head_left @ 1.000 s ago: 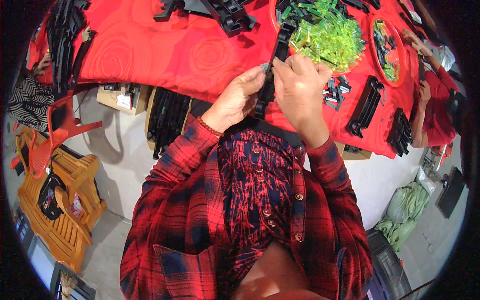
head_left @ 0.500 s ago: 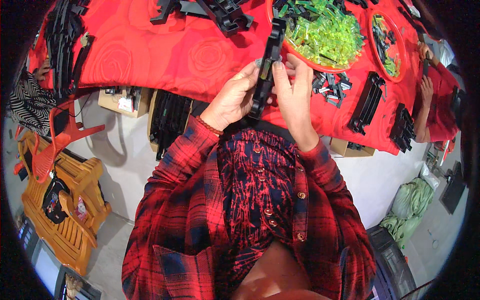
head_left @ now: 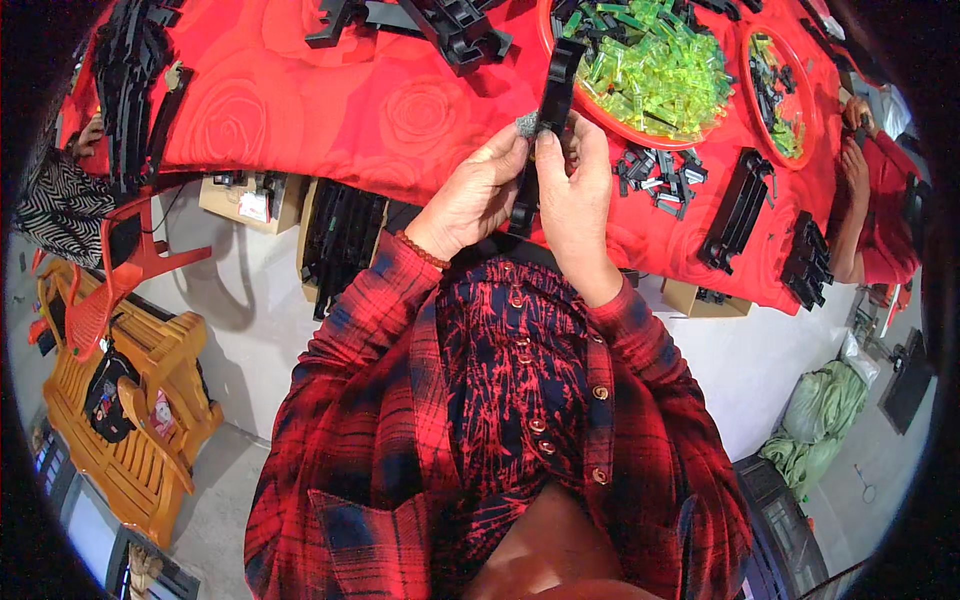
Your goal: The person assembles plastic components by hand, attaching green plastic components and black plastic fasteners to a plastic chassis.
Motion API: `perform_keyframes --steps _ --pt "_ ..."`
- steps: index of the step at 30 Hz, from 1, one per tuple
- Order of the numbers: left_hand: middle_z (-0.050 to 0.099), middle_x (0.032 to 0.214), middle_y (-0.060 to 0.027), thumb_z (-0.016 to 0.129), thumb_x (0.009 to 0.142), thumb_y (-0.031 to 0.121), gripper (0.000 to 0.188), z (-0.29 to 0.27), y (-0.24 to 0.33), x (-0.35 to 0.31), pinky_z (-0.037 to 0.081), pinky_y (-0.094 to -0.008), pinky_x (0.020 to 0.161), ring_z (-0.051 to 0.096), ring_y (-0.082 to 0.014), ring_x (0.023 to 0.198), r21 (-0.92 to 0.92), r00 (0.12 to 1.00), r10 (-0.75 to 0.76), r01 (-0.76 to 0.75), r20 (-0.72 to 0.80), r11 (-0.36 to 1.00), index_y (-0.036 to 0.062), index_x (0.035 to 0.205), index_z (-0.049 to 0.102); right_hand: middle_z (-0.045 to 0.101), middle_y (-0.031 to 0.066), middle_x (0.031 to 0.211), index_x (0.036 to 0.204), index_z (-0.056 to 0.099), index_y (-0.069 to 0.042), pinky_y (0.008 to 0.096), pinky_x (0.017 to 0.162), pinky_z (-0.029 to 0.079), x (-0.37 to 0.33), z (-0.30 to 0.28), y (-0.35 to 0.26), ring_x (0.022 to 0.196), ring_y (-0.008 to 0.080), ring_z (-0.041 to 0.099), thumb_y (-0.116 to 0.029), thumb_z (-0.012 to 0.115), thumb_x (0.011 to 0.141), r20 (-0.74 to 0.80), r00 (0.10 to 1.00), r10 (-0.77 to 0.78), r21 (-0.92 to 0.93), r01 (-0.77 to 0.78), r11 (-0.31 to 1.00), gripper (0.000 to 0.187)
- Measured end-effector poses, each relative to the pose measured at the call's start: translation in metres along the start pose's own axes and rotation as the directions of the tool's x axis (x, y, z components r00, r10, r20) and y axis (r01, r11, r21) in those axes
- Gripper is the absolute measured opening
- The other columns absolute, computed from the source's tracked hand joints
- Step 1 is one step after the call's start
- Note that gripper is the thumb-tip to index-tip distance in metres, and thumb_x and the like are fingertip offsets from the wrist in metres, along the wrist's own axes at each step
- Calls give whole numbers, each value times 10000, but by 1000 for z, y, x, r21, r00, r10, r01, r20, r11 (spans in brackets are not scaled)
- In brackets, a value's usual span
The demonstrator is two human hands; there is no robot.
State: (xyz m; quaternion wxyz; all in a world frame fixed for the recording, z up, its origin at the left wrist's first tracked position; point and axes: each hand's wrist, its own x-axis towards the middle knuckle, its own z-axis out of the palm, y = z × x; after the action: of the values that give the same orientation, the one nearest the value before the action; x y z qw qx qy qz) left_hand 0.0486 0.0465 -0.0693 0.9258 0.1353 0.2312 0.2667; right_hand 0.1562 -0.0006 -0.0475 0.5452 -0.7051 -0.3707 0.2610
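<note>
A long black plastic part point(head_left: 559, 85) stands lengthwise between my hands at the table's near edge. My left hand point(head_left: 477, 190) is closed round its left side, with a small grey fuzzy piece point(head_left: 526, 124) by the fingertips. From the right, my right hand point(head_left: 577, 190) presses its thumb on the middle of the part, fingers bent behind it. Beyond them sits a red-rimmed round tray point(head_left: 640, 133) of yellow-green clear pieces point(head_left: 655, 85). Small black and silver pieces point(head_left: 660, 182) lie in a loose pile to the right of my right hand.
More black plastic parts lie at the right point(head_left: 735, 210), far middle point(head_left: 450, 30) and left point(head_left: 130, 90) of the red tablecloth point(head_left: 330, 110). A second red tray point(head_left: 808, 110) holds mixed pieces. Other people's hands show at the right point(head_left: 855, 165) and left point(head_left: 90, 135). Cardboard boxes point(head_left: 285, 205) stand below.
My right hand has shifted left and closed in on the black part, its thumb now over the middle where a yellow-green spot showed before. The left hand keeps its hold.
</note>
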Motion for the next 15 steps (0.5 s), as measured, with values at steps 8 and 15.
perform_keyframes --steps 8,15 --pt "546 1368 -27 486 1047 148 425 -6 1 -1 396 -294 1101 506 -142 1277 -36 999 -23 24 37 999 61 1459 429 637 164 1046 1216 505 66 345 835 520 1 -2 -10 945 212 645 -47 647 913 65 991 113 61 -117 991 354" --pt "550 1356 -25 474 1049 130 420 -2 2 0 407 -284 1086 516 -129 1256 25 999 -6 6 -32 1000 61 1461 427 660 162 988 1202 502 68 350 809 534 9 -7 -6 895 215 662 -17 638 886 114 981 154 47 -160 986 355"
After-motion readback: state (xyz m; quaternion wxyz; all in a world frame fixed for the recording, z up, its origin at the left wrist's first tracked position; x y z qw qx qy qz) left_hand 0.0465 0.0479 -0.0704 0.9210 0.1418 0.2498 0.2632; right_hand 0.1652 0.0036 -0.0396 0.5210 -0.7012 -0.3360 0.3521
